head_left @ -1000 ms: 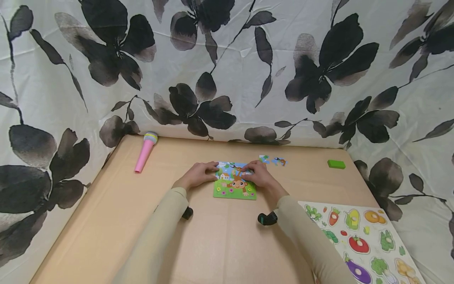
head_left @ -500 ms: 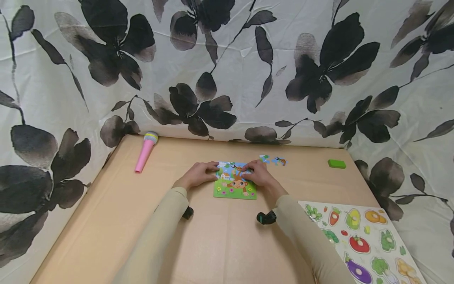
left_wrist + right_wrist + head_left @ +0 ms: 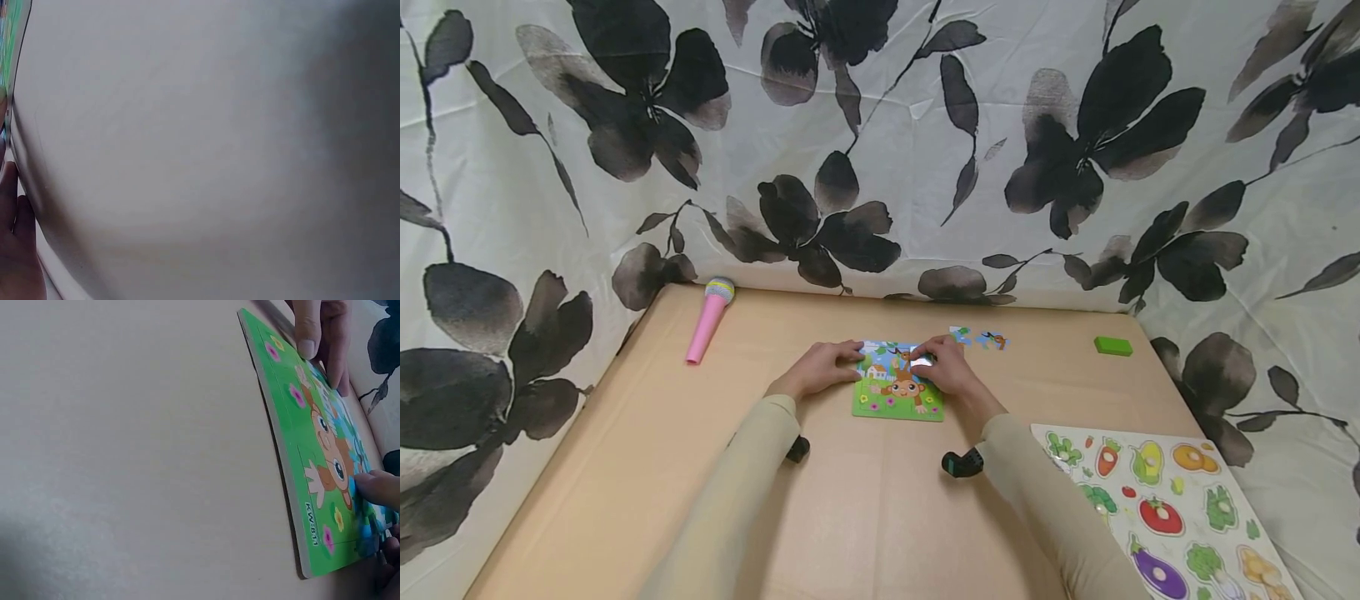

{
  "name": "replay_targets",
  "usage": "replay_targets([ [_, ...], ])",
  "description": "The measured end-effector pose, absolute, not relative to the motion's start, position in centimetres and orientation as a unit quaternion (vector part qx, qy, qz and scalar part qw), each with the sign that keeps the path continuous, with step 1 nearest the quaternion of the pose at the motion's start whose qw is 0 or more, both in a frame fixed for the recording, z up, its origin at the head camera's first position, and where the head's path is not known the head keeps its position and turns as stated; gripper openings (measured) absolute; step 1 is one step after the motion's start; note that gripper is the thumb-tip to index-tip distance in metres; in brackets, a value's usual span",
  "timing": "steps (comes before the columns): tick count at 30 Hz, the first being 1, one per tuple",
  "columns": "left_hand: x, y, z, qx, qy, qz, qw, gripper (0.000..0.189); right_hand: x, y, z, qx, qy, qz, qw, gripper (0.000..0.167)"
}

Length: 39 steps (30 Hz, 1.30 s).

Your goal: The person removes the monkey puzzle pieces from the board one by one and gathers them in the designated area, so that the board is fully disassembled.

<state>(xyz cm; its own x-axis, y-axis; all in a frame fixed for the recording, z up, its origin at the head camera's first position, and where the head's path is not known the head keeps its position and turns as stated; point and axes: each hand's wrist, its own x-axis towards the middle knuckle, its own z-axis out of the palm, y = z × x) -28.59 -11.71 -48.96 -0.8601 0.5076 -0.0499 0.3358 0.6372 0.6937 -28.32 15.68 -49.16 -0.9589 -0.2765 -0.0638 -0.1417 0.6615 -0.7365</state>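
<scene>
Tackling a thin, square green-and-blue monkey jigsaw (image 3: pixel 892 392), flat on the beige tabletop (image 3: pixel 868 500). Gripping its left edge with the left hand (image 3: pixel 817 369), pinching probably a shiny piece (image 3: pixel 922 361) near its upper right with the right hand (image 3: pixel 952 369). Looks mid-fit, likely needs lining up, then pressing.

Partly hidden, head view
Right hand (image 3: pixel 952 369) covers two-o'clock corner of puzzle (image 3: pixel 895 396); at four o'clock, right sleeve (image 3: pixel 1045 500) covers part of vegetable board (image 3: pixel 1176 496).
</scene>
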Motion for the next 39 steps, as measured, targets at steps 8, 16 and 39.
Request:
replay_targets([
  [8,-28.64,-11.57,-48.82,0.238,0.898,0.348,0.124,0.043,-28.4,15.3,-49.39,-0.115,0.908,-0.399,0.06,0.016],
  [16,-28.46,-11.56,-48.8,0.249,0.894,0.355,0.113,0.042,-28.59,15.55,-49.35,-0.099,0.912,-0.394,0.053,0.016],
  [39,-28.55,-11.82,-48.95,0.241,0.898,0.348,0.119,0.044,-28.77,16.06,-49.19,-0.076,0.894,-0.436,0.074,0.021],
])
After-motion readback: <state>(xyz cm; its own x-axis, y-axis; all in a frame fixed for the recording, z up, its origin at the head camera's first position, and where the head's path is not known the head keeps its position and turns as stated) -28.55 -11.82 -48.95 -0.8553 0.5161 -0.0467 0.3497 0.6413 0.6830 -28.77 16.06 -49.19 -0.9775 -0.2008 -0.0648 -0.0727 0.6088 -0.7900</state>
